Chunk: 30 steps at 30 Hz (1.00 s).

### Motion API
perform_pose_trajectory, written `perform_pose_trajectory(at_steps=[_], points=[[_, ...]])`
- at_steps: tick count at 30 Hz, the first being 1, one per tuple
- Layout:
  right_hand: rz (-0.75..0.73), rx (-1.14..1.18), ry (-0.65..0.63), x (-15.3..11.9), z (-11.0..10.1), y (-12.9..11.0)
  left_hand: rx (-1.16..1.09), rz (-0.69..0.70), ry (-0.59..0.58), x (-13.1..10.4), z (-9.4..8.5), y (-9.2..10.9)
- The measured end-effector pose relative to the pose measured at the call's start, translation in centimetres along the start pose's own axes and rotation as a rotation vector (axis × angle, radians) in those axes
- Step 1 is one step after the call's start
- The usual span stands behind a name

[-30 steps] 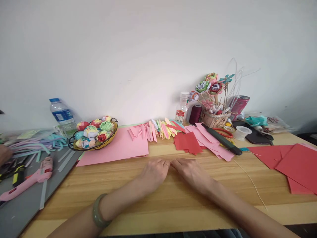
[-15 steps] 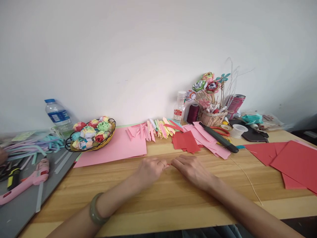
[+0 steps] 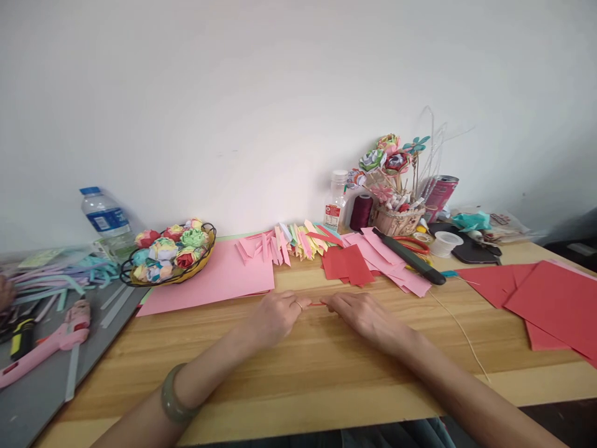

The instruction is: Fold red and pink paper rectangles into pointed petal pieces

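Between my two hands stretches a thin red piece (image 3: 318, 304), probably paper seen edge-on; most of it is hidden by my fingers. My left hand (image 3: 278, 316) pinches its left end, a ring on one finger and a bangle on the wrist. At the other end, my right hand (image 3: 359, 316) has its fingers closed on the piece. Both hands rest close to the wooden table. Just beyond them lie red paper squares (image 3: 347, 264) and a heap of folded pink and yellow paper strips (image 3: 298, 242).
Pink sheets (image 3: 224, 274) lie under a basket of paper flowers (image 3: 205, 264). A dark-handled cutter (image 3: 410, 256) crosses pink slips. Red sheets (image 3: 555, 305) lie at right. On the left are a pink glue gun (image 3: 60, 342), a water bottle (image 3: 103, 214) and, at the edge, another person's hand (image 3: 5, 292).
My left hand has shifted left, away from my right hand, so more of the red piece shows between them. The whole view has moved slightly.
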State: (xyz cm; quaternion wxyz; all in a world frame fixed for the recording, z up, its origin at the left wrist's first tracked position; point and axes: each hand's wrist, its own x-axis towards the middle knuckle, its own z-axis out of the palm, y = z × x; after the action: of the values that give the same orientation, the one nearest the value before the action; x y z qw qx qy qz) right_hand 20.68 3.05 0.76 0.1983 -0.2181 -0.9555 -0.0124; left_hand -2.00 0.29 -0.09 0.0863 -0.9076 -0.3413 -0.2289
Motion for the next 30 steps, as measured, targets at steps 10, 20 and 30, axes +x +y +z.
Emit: perform_pose_trajectory(at_steps=[10, 20, 30], points=[[0.019, 0.036, 0.062, -0.5, 0.2, 1.2, -0.109, 0.004, 0.148, -0.3, -0.2, -1.2], [0.037, 0.123, -0.021, -0.4, -0.6, 1.2, -0.230, 0.022, 0.047, -0.4, -0.8, -2.1], [0.185, 0.132, 0.038, -0.5, -0.2, 1.5, -0.468, -0.356, 0.055, -0.5, -1.4, -2.3]])
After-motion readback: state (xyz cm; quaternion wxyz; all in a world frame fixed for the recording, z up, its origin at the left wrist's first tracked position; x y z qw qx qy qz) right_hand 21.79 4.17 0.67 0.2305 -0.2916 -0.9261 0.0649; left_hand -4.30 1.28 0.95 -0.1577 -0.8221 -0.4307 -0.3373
